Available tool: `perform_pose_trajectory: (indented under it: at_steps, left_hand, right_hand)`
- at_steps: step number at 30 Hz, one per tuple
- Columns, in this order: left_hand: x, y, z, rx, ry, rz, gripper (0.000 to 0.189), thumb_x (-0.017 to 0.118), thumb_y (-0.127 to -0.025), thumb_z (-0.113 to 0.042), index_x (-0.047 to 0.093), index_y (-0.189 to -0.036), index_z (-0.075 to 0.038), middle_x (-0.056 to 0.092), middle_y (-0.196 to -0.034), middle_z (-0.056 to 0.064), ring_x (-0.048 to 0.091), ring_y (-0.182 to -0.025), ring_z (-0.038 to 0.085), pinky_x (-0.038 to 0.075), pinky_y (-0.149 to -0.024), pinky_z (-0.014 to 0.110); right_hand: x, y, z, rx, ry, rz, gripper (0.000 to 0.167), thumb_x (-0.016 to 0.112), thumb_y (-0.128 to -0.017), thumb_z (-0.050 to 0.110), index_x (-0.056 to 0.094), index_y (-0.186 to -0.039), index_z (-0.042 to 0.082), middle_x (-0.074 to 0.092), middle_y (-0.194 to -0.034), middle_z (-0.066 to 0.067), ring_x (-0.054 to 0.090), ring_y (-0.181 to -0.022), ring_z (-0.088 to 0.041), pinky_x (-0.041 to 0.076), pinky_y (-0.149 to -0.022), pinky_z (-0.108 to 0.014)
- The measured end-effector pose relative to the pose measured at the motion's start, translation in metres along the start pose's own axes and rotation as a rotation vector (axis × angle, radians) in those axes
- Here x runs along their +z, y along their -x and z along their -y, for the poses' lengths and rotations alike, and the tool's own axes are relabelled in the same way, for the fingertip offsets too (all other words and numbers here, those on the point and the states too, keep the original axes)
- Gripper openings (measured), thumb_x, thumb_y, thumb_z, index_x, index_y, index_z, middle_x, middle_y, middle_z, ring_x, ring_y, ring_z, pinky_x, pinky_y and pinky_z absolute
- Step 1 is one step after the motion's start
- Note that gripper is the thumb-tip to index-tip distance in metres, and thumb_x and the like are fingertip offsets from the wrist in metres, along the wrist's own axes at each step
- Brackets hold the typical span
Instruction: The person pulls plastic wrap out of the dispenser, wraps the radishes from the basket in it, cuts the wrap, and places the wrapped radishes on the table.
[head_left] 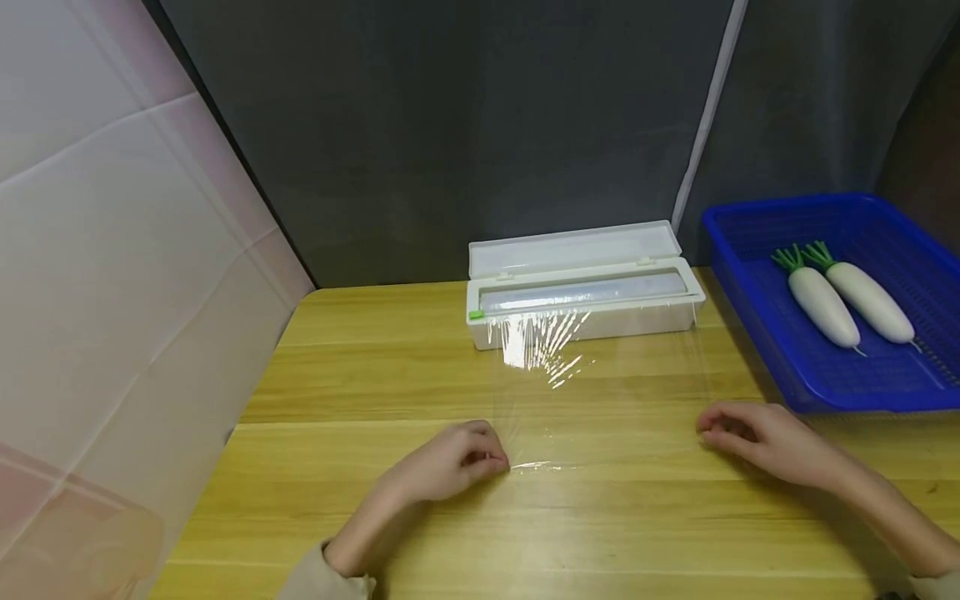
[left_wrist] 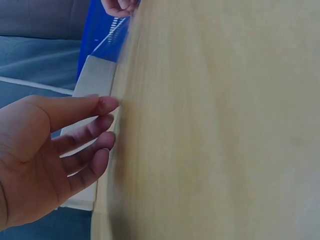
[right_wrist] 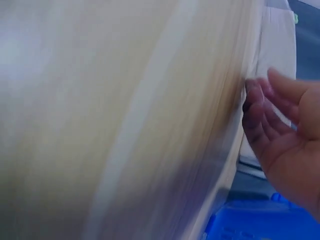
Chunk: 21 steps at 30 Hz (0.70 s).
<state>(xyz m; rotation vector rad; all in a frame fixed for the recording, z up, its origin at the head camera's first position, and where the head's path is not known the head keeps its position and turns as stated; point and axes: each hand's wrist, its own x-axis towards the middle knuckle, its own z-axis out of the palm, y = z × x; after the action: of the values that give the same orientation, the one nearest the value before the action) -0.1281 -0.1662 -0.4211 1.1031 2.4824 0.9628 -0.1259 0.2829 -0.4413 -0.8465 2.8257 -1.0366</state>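
A clear sheet of cling film (head_left: 600, 400) stretches from a white dispenser box (head_left: 585, 321) toward me over the wooden table. My left hand (head_left: 457, 460) pinches the sheet's near left corner between thumb and fingertips, low over the wood. At the right edge of the sheet, my right hand (head_left: 768, 442) pinches the other corner, thumb against the curled fingers. The box's lid (head_left: 573, 250) is raised, and the film roll (head_left: 581, 293) shows inside. A small green slider (head_left: 476, 315) sits at the box's front left. In the left wrist view, the left hand (left_wrist: 65, 155) has its thumb meeting the index fingertip.
A blue plastic basket (head_left: 757, 333) stands at the right with two white radishes (head_left: 823, 307) in it, green stems pointing back. A dark grey curtain (head_left: 450, 150) hangs behind the table (head_left: 337, 517). Pale cloth (head_left: 150, 292) covers the left side.
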Motion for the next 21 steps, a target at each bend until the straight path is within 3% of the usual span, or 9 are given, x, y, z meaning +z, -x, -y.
perform_pose_trajectory:
  at_steps: [5, 11, 15, 21]
  left_hand:
    - [-0.004, 0.001, 0.001, 0.014, 0.028, 0.028, 0.011, 0.068, -0.096, -0.007, 0.079, -0.099, -0.006, 0.066, -0.096, -0.003, 0.059, -0.087, 0.003, 0.053, -0.079, 0.023]
    - [-0.004, 0.001, 0.002, 0.002, 0.042, 0.029, 0.015, 0.069, -0.096, -0.007, 0.079, -0.107, -0.004, 0.067, -0.094, -0.002, 0.058, -0.083, 0.002, 0.053, -0.075, 0.021]
    - [-0.001, 0.0, 0.0, -0.011, -0.01, -0.024, 0.018, 0.067, -0.097, -0.006, 0.077, -0.112, -0.003, 0.071, -0.095, 0.001, 0.059, -0.08, 0.003, 0.053, -0.072, 0.021]
    - [0.007, -0.006, -0.006, -0.101, -0.141, -0.144, 0.015, 0.071, -0.095, -0.012, 0.077, -0.108, -0.009, 0.075, -0.097, -0.001, 0.066, -0.084, 0.005, 0.056, -0.081, 0.028]
  right_hand:
    - [0.004, -0.004, 0.0, 0.037, 0.081, -0.052, 0.01, 0.077, -0.09, 0.013, 0.07, -0.088, 0.02, 0.061, -0.078, 0.022, 0.056, -0.071, 0.005, 0.05, -0.06, -0.023]
    - [0.006, -0.004, 0.002, 0.059, 0.087, -0.064, 0.018, 0.082, -0.084, 0.012, 0.067, -0.085, 0.021, 0.056, -0.072, 0.021, 0.052, -0.065, 0.005, 0.047, -0.056, -0.022]
    - [0.007, -0.003, 0.001, 0.053, 0.081, -0.068, 0.019, 0.084, -0.082, 0.013, 0.067, -0.085, 0.02, 0.055, -0.072, 0.021, 0.051, -0.064, 0.005, 0.046, -0.055, -0.022]
    - [0.008, -0.001, 0.001, 0.067, 0.086, -0.067, 0.019, 0.084, -0.082, 0.013, 0.066, -0.086, 0.019, 0.053, -0.072, 0.02, 0.05, -0.064, 0.005, 0.045, -0.055, -0.022]
